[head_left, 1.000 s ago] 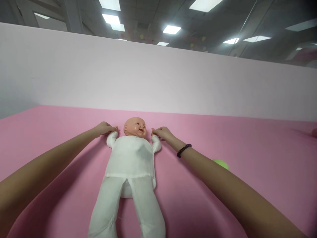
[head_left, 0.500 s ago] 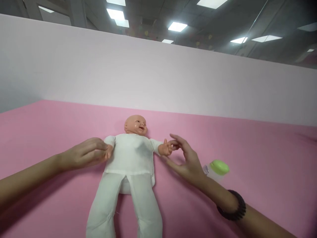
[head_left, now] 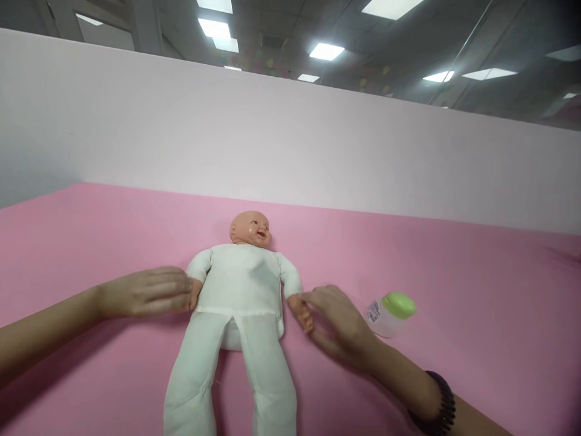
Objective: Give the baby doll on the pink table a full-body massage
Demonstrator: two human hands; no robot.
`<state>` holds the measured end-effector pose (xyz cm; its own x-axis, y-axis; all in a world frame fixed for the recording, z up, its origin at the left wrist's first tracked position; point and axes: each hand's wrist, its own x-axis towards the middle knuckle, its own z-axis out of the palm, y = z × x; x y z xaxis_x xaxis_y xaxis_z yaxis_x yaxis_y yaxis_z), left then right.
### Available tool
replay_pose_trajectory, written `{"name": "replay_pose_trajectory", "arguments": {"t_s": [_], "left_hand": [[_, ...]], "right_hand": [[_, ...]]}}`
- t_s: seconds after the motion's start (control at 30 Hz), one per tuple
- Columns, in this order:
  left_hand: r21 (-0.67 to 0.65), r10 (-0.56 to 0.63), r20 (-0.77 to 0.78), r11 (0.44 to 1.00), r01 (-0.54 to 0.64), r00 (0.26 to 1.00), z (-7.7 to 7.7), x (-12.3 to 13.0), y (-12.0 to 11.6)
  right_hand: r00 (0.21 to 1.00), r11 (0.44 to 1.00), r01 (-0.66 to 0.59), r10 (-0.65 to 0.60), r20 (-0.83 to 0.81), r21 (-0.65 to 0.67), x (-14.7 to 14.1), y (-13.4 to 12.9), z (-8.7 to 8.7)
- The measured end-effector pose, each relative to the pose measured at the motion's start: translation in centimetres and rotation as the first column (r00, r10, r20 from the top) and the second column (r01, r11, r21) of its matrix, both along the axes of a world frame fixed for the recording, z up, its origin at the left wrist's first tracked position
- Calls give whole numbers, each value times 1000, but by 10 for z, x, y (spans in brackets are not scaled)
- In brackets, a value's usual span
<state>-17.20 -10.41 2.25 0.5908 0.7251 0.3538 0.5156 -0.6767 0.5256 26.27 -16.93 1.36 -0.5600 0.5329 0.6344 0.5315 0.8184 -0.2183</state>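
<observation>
A baby doll (head_left: 245,278) with a bald plastic head and a white cloth body lies on its back, face turned to the right. My left hand (head_left: 149,292) is closed round the doll's hand on the left side, its thumb largely hidden. On the other side, my right hand (head_left: 340,324) has fingers and thumb about the doll's other hand (head_left: 300,312), which points down toward the legs. A dark coiled band (head_left: 438,404) circles my right wrist. Just beyond that forearm, a clear bottle with a green cap (head_left: 391,313) rests on the pink surface.
The pink padded surface (head_left: 476,315) extends under the doll to both sides. A white wall or panel (head_left: 290,139) rises behind it. Ceiling lights (head_left: 327,51) show above the panel.
Both of the doll's arms have come down beside its body, the right-side one most clearly. My hands have moved down with them. More of the bottle shows.
</observation>
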Motion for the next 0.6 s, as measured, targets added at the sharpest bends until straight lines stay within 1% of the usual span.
{"name": "replay_pose_trajectory", "arguments": {"t_s": [0.03,0.07,0.1,0.13,0.17,0.2,0.23,0.27,0.3,0.37,0.47,0.53,0.6], "left_hand": [[45,90,69,995,-94,993,-1,1,5],[102,173,165,976,-191,971,1,5,11],[147,237,283,947,-287,929,5,11,19],[168,289,407,909,-382,866,10,18,28],[123,315,517,893,-434,796,17,27,38],[23,354,582,893,-450,732,23,35,49],[-109,441,582,875,-472,684,29,43,61],[-219,513,529,852,-475,676,34,50,73],[-304,567,474,824,-479,674,36,55,85],[-448,624,349,766,-461,699,34,60,108],[-601,611,176,688,-408,772,23,61,134],[-634,604,78,644,-428,793,17,62,145],[-632,613,15,618,-468,790,13,64,151]], "right_hand": [[995,998,55,-54,-88,10,-1,6,6],[973,991,130,-128,-191,0,-4,15,14],[930,976,214,-216,-296,-39,-7,27,23],[872,949,281,-314,-376,-141,-10,41,31],[796,908,328,-414,-442,-259,-14,57,39],[726,857,336,-500,-473,-390,-18,74,46],[658,795,322,-578,-483,-513,-22,92,50],[623,733,288,-632,-460,-616,-26,110,52],[601,667,263,-678,-422,-697,-28,126,52],[586,553,286,-747,-313,-782,-33,154,44],[599,462,324,-776,-199,-826,-38,179,21],[622,420,326,-770,-142,-847,-41,187,6],[643,405,329,-758,-111,-853,-45,190,-5]]}}
